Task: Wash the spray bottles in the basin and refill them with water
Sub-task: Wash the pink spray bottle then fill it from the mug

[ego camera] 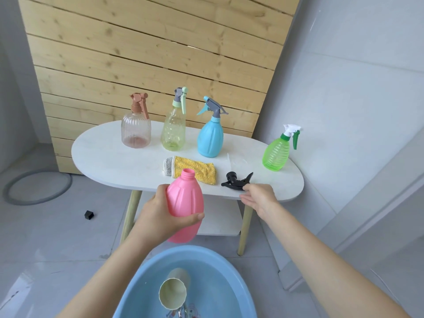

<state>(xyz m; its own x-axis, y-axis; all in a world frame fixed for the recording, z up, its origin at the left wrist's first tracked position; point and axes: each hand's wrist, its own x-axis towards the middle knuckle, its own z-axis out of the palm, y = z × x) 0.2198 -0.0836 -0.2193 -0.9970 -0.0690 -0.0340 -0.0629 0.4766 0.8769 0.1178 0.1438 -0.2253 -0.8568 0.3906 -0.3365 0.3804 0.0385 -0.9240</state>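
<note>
The pink bottle [185, 203] is held upright in the air, with its threaded neck bare and uncapped. The left hand [158, 214] grasps it around the lower body, the thumb lying across the front and the fingers wrapped round the far side.

Straight below the pink bottle sits a blue basin [231, 269] holding water, and a cream cup [173, 294] lies tilted in it. Just right of the pink bottle the right hand [259, 197] is released, its fingers stretched out and holding nothing. Its fingertips are at a black spray head [236, 180] lying on its side; whether they touch it cannot be told.

Directly behind the pink bottle's neck is a yellow cloth [197, 169] with a grey scrubbing patch at its left end. It lies flat on a white oval table [103, 157].

Farther behind the pink bottle three spray bottles stand upright in a row, all with trigger heads on:
- a blue spray bottle [210, 138]
- a clear yellow-green bottle [173, 131], to its left
- a ribbed pinkish clear bottle [136, 129], farthest left

Well to the right of the pink bottle a green bottle [276, 152] with a white and green trigger stands near the table's end.

A wooden plank wall [149, 53] rises behind them all. Far left of the pink bottle, on the floor, lie a grey hose ring [36, 189] and a small black block [89, 215].
</note>
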